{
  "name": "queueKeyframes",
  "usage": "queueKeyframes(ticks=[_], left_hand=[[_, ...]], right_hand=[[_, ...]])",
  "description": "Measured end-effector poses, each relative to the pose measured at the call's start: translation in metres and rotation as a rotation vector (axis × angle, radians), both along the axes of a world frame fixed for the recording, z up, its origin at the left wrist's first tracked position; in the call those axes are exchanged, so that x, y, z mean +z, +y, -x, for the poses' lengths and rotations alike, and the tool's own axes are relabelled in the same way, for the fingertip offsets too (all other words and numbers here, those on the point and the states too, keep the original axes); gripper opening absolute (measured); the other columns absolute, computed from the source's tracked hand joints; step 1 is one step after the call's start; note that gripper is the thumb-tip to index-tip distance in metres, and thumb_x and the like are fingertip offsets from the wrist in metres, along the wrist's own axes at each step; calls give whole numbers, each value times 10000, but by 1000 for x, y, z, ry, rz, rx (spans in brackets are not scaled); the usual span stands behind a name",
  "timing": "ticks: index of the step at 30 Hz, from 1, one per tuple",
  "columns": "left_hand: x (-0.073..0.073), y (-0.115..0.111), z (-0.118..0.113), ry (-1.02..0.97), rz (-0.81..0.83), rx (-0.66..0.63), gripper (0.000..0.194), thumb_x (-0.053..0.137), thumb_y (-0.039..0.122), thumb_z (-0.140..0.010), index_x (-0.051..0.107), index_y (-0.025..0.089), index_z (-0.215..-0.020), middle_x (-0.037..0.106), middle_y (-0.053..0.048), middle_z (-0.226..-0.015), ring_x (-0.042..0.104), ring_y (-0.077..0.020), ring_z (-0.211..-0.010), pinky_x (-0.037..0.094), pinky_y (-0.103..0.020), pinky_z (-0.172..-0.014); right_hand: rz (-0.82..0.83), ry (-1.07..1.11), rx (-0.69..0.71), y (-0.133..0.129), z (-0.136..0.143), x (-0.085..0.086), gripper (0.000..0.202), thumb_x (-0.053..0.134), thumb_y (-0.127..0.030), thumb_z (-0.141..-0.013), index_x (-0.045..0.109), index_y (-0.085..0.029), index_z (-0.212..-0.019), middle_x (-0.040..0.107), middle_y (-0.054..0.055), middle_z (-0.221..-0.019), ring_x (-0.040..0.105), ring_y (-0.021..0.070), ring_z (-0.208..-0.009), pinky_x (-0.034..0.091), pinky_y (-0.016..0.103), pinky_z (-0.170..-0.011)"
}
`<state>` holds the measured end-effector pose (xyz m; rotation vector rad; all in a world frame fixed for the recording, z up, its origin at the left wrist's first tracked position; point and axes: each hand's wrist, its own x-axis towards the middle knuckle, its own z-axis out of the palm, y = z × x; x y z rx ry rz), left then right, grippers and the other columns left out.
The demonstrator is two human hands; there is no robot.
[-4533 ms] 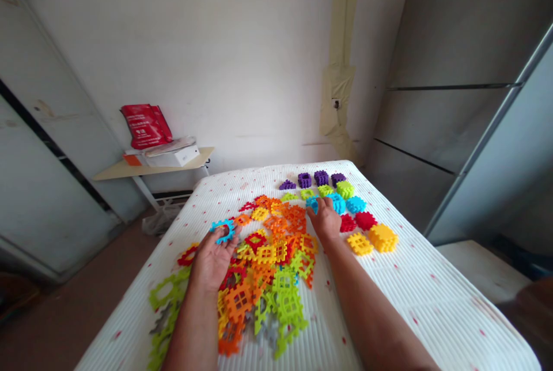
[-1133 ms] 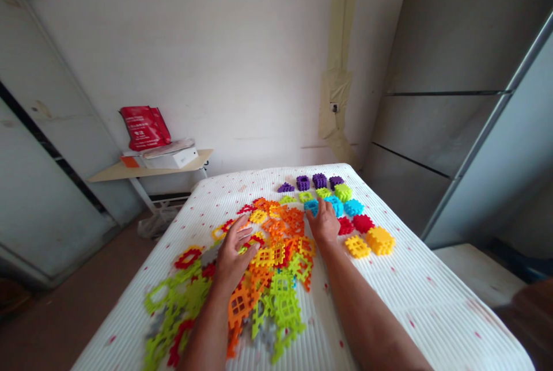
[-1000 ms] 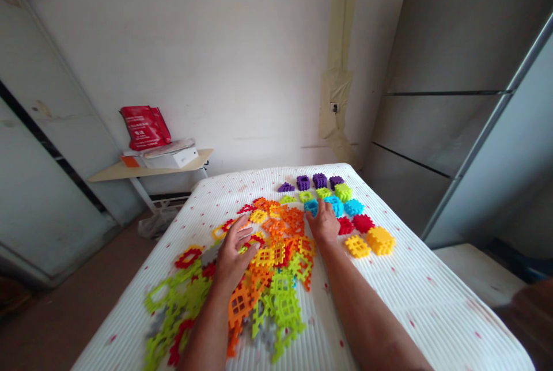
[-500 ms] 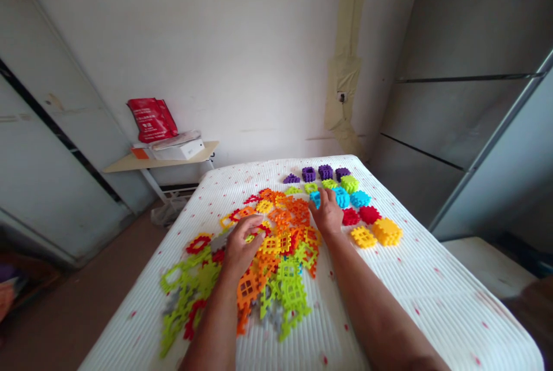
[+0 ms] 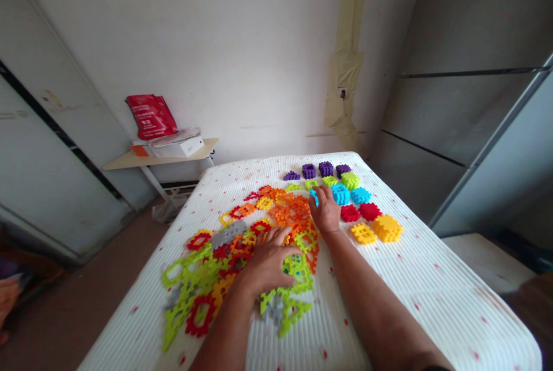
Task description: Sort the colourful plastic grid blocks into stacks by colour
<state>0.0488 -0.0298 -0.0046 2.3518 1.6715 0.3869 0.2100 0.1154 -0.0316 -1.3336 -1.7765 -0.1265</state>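
Observation:
A loose pile of toothed plastic building pieces in green, orange, red, yellow and grey covers the middle of the table. My left hand (image 5: 272, 258) is over its right part, fingers spread and thumb apart, near the green window pieces (image 5: 300, 276). A grey piece (image 5: 228, 234) lies to the left of that hand. At the right edge of the pile, my right hand (image 5: 327, 211) has its fingers curled over a blue building piece (image 5: 314, 195), which is mostly covered. Just right of it stands a stack of blue square pieces (image 5: 341, 194).
Sorted stacks line the table's right side: purple (image 5: 325, 169), light green (image 5: 349, 180), red (image 5: 370, 211) and yellow (image 5: 387, 228). A white quilted cover (image 5: 389, 290) lies on the table. Behind, a small shelf table (image 5: 207, 149) holds a white box (image 5: 184, 145) and a red bag (image 5: 151, 116).
My left hand has moved right and nearer to me across the pile, opening wider and uncovering the grey piece. My right hand stays at the blue piece.

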Motion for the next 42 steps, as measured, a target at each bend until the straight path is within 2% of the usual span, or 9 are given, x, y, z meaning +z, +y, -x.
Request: queueKeyframes(ticks=[6,12,15,17,19,22,26,32,42], left_hand=[[-11,15,5,57,-224,222,463,512,161,-771,570,278,-1215,415,-64,-1404,378,-262,-1275,304,-450,-1050],[-10,23,10,-29,-462,481,394,464,147,-803,586,213,-1172,502,-109,-1287,463,-259,-1174,375,-434,-987],[-2,18,9,-71,-466,410,218,528,172,-765,688,229,-901,571,-75,-1183,477,-239,-1132,375,-408,-974],[0,14,8,-51,-370,279,120,587,187,-713,684,239,-665,591,-38,-1165,455,-239,-1151,343,-416,-990],[-1,11,5,-5,-249,192,113,625,182,-663,671,246,-582,585,-15,-1202,416,-257,-1196,295,-457,-1009],[-6,10,-1,53,-163,189,151,641,170,-634,710,284,-705,560,-24,-1251,383,-277,-1229,248,-514,-1014],[-9,11,-8,114,-186,230,244,646,178,-634,714,314,-826,540,-47,-1271,387,-301,-1227,246,-552,-1000],[-11,13,-12,163,-202,261,159,624,166,-656,705,273,-742,556,-65,-1246,404,-300,-1215,245,-557,-999],[-5,18,-7,113,-322,308,107,598,150,-663,655,216,-725,593,-69,-1173,484,-245,-1123,337,-430,-980]], right_hand=[[-6,8,31,-1,1,1,284,438,-209,-861,595,-175,-1095,593,85,-1115,575,179,-940,459,233,-648],[-12,23,52,-2,3,2,277,448,-188,-849,606,-175,-1076,600,96,-1086,576,185,-920,474,263,-684],[-19,23,60,-2,3,2,271,449,-189,-854,608,-167,-1071,606,94,-1082,579,182,-925,474,265,-709],[-18,21,58,-1,3,1,266,452,-190,-855,610,-166,-1067,609,92,-1083,581,178,-922,473,260,-706],[-12,19,57,-1,3,0,261,453,-194,-857,612,-168,-1062,610,87,-1085,583,174,-916,472,253,-694],[2,17,59,-1,3,0,253,451,-196,-860,619,-168,-1047,612,83,-1086,585,169,-906,470,247,-687],[25,9,73,-2,4,0,255,445,-200,-863,624,-177,-1043,610,79,-1090,584,162,-908,465,237,-699],[43,-24,111,-6,9,0,262,421,-219,-878,633,-195,-1030,610,70,-1088,589,146,-852,458,213,-667],[119,-75,173,-11,11,6,240,443,-202,-871,630,-206,-1023,625,53,-1067,605,152,-862,457,216,-648]])
